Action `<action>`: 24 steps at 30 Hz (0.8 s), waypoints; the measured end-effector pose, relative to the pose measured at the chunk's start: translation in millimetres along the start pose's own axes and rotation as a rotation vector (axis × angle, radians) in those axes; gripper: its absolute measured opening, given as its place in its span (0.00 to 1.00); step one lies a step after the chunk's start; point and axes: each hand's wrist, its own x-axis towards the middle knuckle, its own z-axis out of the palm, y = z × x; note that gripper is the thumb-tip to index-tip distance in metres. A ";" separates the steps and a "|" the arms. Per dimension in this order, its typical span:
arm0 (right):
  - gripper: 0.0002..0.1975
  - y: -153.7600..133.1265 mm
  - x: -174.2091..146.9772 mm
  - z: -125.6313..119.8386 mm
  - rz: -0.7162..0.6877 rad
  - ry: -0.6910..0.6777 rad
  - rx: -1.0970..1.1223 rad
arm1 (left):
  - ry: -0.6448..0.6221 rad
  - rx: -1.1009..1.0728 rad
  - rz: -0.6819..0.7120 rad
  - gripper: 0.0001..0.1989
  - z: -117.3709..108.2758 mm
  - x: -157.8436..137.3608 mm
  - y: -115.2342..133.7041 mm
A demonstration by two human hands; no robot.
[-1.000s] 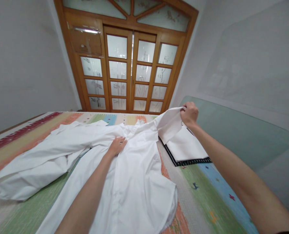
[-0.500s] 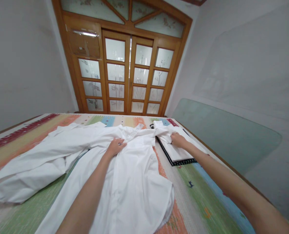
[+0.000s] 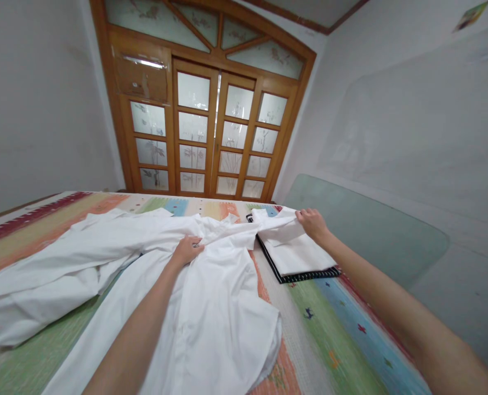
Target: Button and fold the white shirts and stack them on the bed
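Note:
A white long-sleeved shirt [image 3: 211, 307] with a button front lies spread over the bed, its body towards me and its collar at the far side. My left hand [image 3: 187, 250] rests on the upper chest, fingers laid on the cloth with the thumb apart. Out to the right, my right hand [image 3: 312, 223] is closed round the end of a sleeve [image 3: 277, 220], which is pulled taut and a little raised. Beneath that sleeve are a folded white cloth [image 3: 299, 257] and a black-and-white striped one [image 3: 287, 278]. More white fabric [image 3: 63, 274] stretches across the left side.
A bed cover [image 3: 334, 329] with coloured stripes and small figures lies under everything. A pale green headboard-like panel [image 3: 367, 225] leans along the right wall. Beyond the bed's far edge stand wooden doors [image 3: 211, 131] with frosted panes.
My right hand has drawn the sleeve outward to the right and up, so it is straighter. My left hand stays on the shirt's chest. The view has shifted slightly.

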 end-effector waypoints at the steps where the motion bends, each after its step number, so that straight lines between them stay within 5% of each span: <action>1: 0.15 6.5 0.2 -2.7 -0.008 0.016 -0.015 | -0.004 0.004 0.000 0.17 0.1 0.3 0.0; 5: 0.13 13.1 2.9 -2.8 0.088 0.024 -0.004 | 0.000 0.014 -0.018 0.19 0.5 0.0 0.0; 8: 0.14 3.1 10.1 7.2 0.183 -0.104 0.117 | 0.014 0.017 -0.023 0.19 0.2 -1.2 0.1; 11: 0.19 -12.3 23.6 17.0 0.023 -0.300 0.399 | 0.014 0.006 -0.010 0.19 -0.8 -2.3 1.0; 13: 0.21 -27.5 35.1 18.0 -0.163 -0.311 0.601 | 0.007 -0.011 0.003 0.17 -1.6 -3.1 1.9; 15: 0.20 -49.5 47.6 13.0 -0.218 -0.228 0.755 | 0.006 -0.027 0.007 0.15 -2.2 -4.0 3.0; 18: 0.12 -95.3 67.4 -2.4 -0.107 -0.112 0.892 | -0.006 -0.047 0.034 0.11 -2.7 -6.0 4.7; 24: 0.29 -191.1 107.5 -21.1 0.109 -0.330 0.955 | -0.044 -0.013 0.091 0.12 -1.8 -8.7 6.8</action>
